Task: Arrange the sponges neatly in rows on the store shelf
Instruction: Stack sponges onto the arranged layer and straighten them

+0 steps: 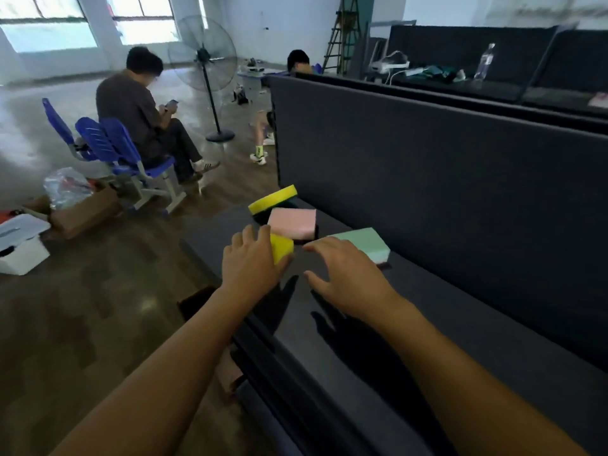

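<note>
on the dark shelf (444, 330), close to its left end, four sponges lie in a loose cluster in front of the tall dark back panel (427, 179). the left hand (253, 261) lies over the near yellow sponge (283, 246), which sits by the shelf's front edge. the fingers curl over its far-left side and the thumb runs along its near edge, so the hand seems to be gripping it, though blur softens the outline and the palm hides much of the sponge.

just behind it the pink sponge (292, 221) lies flat, with a dark layer showing beneath its right edge. behind that, at the very end of the shelf, the far yellow sponge (272, 201) is tilted, yellow face up with a dark layer under it, and the pink sponge covers its near side. to the right the green sponge (363, 243) lies flat and skewed, apart from the pink one.

the right hand (348, 278) hovers palm down above the bare shelf, fingers and thumb spread, with nothing in it. in this view its fingers cross the green sponge's near-left corner. both hands cast dark shadows on the shelf.

off to the left, on the glossy floor, a person (138, 106) sits on a row of blue chairs (98, 139). a standing fan (205, 60) is beyond them, and a cardboard box (85, 212) and a white box (19, 245) are nearer the camera.
</note>
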Tool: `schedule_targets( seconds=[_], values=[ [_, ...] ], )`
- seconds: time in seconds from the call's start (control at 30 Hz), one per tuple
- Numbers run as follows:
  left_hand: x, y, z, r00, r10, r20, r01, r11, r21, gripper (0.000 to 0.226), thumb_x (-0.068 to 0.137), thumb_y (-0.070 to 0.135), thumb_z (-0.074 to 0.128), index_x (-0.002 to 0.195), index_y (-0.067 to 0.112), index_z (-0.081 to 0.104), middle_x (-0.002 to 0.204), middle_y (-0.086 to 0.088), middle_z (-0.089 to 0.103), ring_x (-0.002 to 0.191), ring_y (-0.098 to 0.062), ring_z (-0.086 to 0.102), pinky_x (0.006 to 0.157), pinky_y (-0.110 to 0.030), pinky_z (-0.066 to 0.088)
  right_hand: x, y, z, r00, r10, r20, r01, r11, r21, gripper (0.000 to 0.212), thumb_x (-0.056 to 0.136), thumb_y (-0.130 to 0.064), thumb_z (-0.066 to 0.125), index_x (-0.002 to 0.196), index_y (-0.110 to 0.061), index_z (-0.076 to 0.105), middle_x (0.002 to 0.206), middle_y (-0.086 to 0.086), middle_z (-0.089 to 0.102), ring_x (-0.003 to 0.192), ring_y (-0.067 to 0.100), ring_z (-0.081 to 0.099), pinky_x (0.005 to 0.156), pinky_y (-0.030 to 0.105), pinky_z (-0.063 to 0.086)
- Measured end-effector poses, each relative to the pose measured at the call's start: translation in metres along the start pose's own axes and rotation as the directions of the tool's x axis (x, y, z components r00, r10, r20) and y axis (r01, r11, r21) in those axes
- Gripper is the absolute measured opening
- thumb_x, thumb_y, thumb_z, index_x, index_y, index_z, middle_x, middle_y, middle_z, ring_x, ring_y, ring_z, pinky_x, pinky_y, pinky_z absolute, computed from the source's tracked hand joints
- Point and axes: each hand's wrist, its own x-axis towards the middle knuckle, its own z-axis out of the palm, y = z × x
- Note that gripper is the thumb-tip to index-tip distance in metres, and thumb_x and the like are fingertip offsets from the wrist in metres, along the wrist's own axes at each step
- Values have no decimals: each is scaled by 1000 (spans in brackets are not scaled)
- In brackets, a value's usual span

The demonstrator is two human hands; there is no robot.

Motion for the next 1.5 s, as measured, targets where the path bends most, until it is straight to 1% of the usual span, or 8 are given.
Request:
schedule_targets(
  seconds=[0.13, 0.27, 0.4, 0.53, 0.63, 0.83, 1.07, 1.5],
  values=[
    [27, -9, 17, 994, 12, 109, -10, 1000, -21, 75, 87, 66, 48, 140, 15, 34, 135, -17, 50, 120, -37, 49, 92, -45, 42, 15, 16, -6, 998, 58, 32, -54, 992, -112, 67, 88, -32, 63, 148, -19, 37, 151, 2, 38, 139, 23, 35, 110, 41, 35],
    [32, -14, 7, 987, 160, 24, -158, 985, -67, 56, 86, 56, 57, 119, 13, 47, 112, -13, 59, 104, -35, 54, 79, -40, 42, 33, 42, -11, 955, 252, 155, -204, 941, -270, 88, 87, -30, 66, 157, -25, 12, 165, -2, 6, 152, 23, -1, 122, 45, 8],
    [33, -22, -5, 928, 337, 158, -294, 924, -246, 55, 80, 54, 67, 116, 18, 46, 116, -4, 55, 107, -27, 49, 81, -37, 42, 43, 60, -7, 887, 373, 271, -269, 896, -352, 101, 85, -36, 72, 157, -29, 2, 165, -3, -4, 151, 24, -13, 122, 52, -2],
    [34, -27, -8, 825, 526, 205, -445, 829, -338, 65, 79, 54, 69, 131, 25, 44, 129, 1, 49, 119, -22, 44, 90, -33, 41, 30, 57, -1, 891, 413, 189, -360, 896, -262, 94, 80, -43, 73, 155, -30, 18, 156, -3, 26, 149, 23, 11, 121, 50, 4],
    [31, -26, -10, 768, 625, 142, -547, 754, -362, 67, 77, 52, 71, 133, 25, 46, 131, 3, 49, 122, -23, 46, 94, -38, 44, 5, 37, -5, 868, 492, 63, -475, 862, -179, 89, 76, -56, 71, 150, -29, 28, 137, -3, 39, 128, 22, 38, 110, 41, 31],
    [2, 3, -17, 634, 771, 61, -684, 595, -422, 75, 76, 56, 70, 139, 24, 45, 134, 5, 50, 122, -22, 48, 94, -40, 46, -78, -12, -15, 750, 645, -144, -661, 738, -139, 85, 78, -45, 65, 151, -23, 27, 142, -3, 36, 128, 24, 36, 102, 38, 35],
    [-60, 57, -29, 426, 903, 52, -782, 397, -481, 77, 79, 64, 62, 144, 33, 35, 140, 16, 40, 125, -13, 44, 95, -35, 46, -188, -60, -26, 520, 793, -317, -846, 530, -62, 83, 78, -48, 66, 150, -34, 27, 142, -12, 37, 126, 19, 36, 102, 34, 35],
    [-262, 183, -60, 68, 997, -34, -815, 36, -579, 80, 77, 63, 63, 145, 32, 37, 138, 19, 41, 121, -8, 46, 89, -25, 40, -433, -128, -46, 165, 862, -478, -980, 198, 18, 84, 72, -40, 69, 148, -27, 36, 140, -6, 44, 124, 25, 41, 96, 44, 44]
  ],
)
